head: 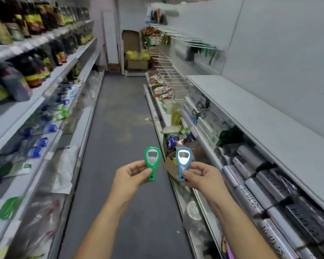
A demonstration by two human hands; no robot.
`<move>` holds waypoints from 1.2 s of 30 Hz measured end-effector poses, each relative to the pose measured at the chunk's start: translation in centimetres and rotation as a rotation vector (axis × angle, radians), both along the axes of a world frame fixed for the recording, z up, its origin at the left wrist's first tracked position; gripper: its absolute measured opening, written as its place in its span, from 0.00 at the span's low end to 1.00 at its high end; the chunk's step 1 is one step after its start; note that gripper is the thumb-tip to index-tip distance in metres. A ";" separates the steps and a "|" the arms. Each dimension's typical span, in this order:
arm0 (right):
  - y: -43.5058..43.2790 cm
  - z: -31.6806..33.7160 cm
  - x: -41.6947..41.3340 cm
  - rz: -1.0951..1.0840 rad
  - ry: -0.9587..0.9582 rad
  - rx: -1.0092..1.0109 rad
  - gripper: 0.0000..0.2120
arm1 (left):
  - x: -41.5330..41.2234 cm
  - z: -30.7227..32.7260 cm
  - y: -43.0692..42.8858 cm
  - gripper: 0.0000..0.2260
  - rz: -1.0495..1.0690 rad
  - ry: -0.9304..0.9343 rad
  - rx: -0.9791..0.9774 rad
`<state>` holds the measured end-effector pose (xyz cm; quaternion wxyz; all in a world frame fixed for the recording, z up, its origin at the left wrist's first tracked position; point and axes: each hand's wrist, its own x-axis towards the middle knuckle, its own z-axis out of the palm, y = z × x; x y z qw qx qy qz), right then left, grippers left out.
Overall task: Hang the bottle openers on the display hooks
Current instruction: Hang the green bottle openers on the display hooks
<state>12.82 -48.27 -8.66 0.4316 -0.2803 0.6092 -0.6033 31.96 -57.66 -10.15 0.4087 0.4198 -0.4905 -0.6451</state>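
Observation:
My left hand [129, 177] pinches the handle of a green bottle opener [152, 161], held upright with its metal head on top. Beside it, my right hand [200, 177] pinches the handle of a blue bottle opener [183, 162], also upright. Both are held out over the aisle floor at chest height, a short gap between them. Rows of white wire display hooks [168, 71] stick out from the right-hand wall farther down the aisle, most of them bare. More hooks [187, 39] run higher up on that wall.
A narrow grey aisle floor [120, 113] runs ahead between shelving. The left shelves [51, 71] hold dark bottles and packets. The right shelves [251, 116] hold rolls and boxed goods, with packets on the bottom ledge. Cardboard boxes [137, 63] stand at the far end.

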 end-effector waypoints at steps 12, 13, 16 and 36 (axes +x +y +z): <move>-26.4 1.0 -7.1 0.158 -0.054 -0.073 0.06 | -5.5 1.0 -23.5 0.14 0.169 -0.015 -0.042; -28.5 1.4 -7.5 0.169 -0.048 -0.073 0.07 | -5.9 1.3 -25.3 0.14 0.179 -0.016 -0.048; -35.1 2.1 -8.1 0.215 -0.037 -0.070 0.07 | -6.6 2.0 -30.9 0.14 0.210 -0.004 -0.061; -76.3 1.8 -15.3 -0.013 -0.007 -0.078 0.08 | -16.2 1.5 -75.4 0.12 0.024 0.054 -0.048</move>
